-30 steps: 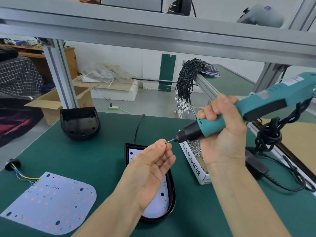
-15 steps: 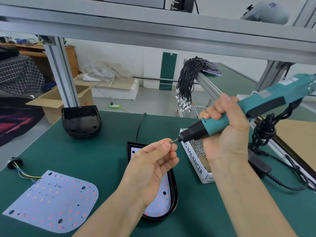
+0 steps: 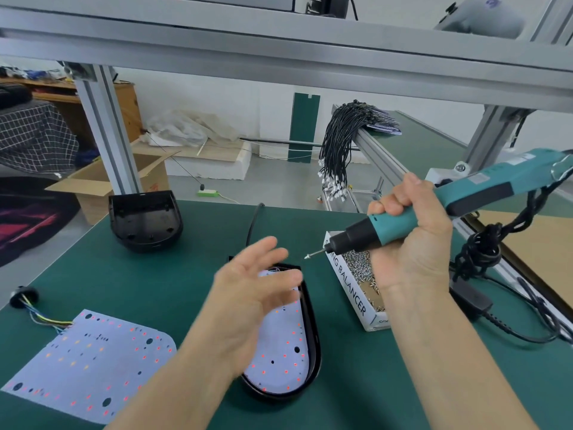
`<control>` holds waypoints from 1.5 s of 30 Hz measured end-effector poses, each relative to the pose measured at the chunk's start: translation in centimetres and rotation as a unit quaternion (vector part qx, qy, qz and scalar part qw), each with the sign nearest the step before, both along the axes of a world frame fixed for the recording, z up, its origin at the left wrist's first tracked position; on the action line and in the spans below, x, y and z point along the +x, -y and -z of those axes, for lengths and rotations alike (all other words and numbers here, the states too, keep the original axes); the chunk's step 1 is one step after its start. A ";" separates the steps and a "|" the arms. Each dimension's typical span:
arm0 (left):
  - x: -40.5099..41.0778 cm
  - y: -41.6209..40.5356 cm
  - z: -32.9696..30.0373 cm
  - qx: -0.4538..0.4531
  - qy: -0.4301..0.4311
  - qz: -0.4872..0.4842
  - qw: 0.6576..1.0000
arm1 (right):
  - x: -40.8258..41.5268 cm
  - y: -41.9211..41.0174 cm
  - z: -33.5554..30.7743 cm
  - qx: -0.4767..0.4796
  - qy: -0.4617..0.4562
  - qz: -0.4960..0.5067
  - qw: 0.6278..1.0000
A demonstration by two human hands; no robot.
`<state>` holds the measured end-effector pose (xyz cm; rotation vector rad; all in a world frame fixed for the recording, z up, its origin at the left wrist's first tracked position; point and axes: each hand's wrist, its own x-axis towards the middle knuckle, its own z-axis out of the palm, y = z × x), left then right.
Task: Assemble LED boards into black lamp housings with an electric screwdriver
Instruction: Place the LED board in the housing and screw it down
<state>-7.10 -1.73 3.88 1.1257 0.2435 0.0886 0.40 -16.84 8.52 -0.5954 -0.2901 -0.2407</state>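
My right hand (image 3: pixel 412 243) grips the teal electric screwdriver (image 3: pixel 434 209), held above the table with its bit pointing left. A small screw (image 3: pixel 307 256) sits on the bit's tip. My left hand (image 3: pixel 251 293) hovers with fingers spread and blurred, just left of the tip, holding nothing. Under it lies a black lamp housing (image 3: pixel 313 346) with a white LED board (image 3: pixel 279 346) seated inside. A loose LED board (image 3: pixel 90 358) with coloured wires lies at the front left. An empty black housing (image 3: pixel 144 220) stands at the back left.
A white box of screws (image 3: pixel 359 274) lies right of the housing on the green mat (image 3: pixel 139 280). The screwdriver's black cable (image 3: pixel 483 252) coils at the right. A bundle of black wires (image 3: pixel 338 156) hangs at the back. An aluminium frame beam (image 3: pixel 279 54) crosses overhead.
My left hand let go of the screw at the bit's tip, opened and drew back to the left. The screw stays on the bit. The screwdriver tilted slightly lower.
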 end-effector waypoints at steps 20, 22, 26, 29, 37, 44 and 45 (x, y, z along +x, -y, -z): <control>2.5 -4.5 3.9 0.318 -0.185 0.024 0.930 | 2.7 -2.1 6.2 -0.117 -0.094 0.051 0.987; 2.6 -4.5 4.0 0.322 -0.184 0.023 0.928 | 2.8 -2.2 6.2 -0.117 -0.093 0.047 0.988; 2.7 -4.7 4.2 0.320 -0.182 0.024 0.930 | 3.0 -2.1 6.3 -0.115 -0.095 0.042 0.988; 2.8 -4.7 4.2 0.315 -0.177 0.023 0.932 | 3.1 -2.3 6.4 -0.121 -0.098 0.043 0.987; 3.0 -4.7 4.3 0.301 -0.172 0.018 0.938 | 3.5 -2.7 6.8 -0.125 -0.098 0.034 0.987; 2.9 -4.7 4.3 0.292 -0.172 0.019 0.941 | 3.8 -2.7 7.4 -0.130 -0.102 0.032 0.986; 2.9 -4.7 4.4 0.290 -0.172 0.019 0.941 | 3.8 -2.7 7.5 -0.131 -0.102 0.032 0.986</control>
